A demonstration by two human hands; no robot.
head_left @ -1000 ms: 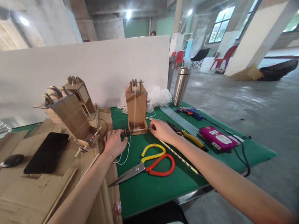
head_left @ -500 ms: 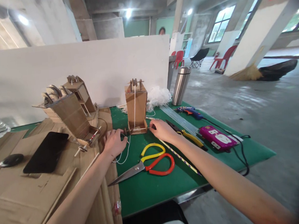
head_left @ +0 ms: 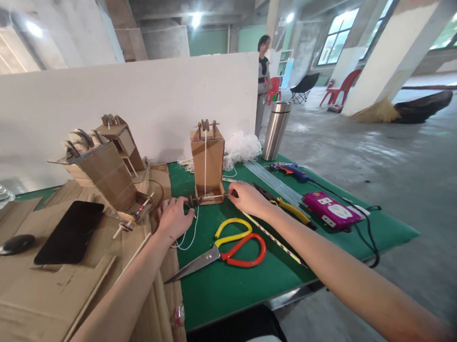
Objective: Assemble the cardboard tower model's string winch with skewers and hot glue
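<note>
A narrow cardboard model (head_left: 208,167) stands upright on the green table, with cardboard wheels (head_left: 205,125) on a stick at its top. White string (head_left: 206,162) runs down its front to a thin wooden stick (head_left: 210,197) that crosses its base. My right hand (head_left: 248,198) pinches the stick's right end. At the stick's left end, my left hand (head_left: 174,217) is closed with curled fingers; what they grip is hidden. Loose string loops beside that hand. Scissors (head_left: 219,251) with one yellow and one red handle lie between my forearms. A patterned yellow strip (head_left: 275,239) passes by my right forearm.
Cardboard sheets (head_left: 45,306) cover the left side, bearing a phone (head_left: 69,233), a mouse (head_left: 16,244) and another cardboard model (head_left: 106,175). To the right are pliers (head_left: 293,210), glue sticks (head_left: 274,180), a glue gun (head_left: 292,170), a purple power strip (head_left: 330,210) and a steel flask (head_left: 276,131).
In the background, a person has come out further from behind the white board, at its right edge. My hands and the cardboard model stay essentially where they were.
</note>
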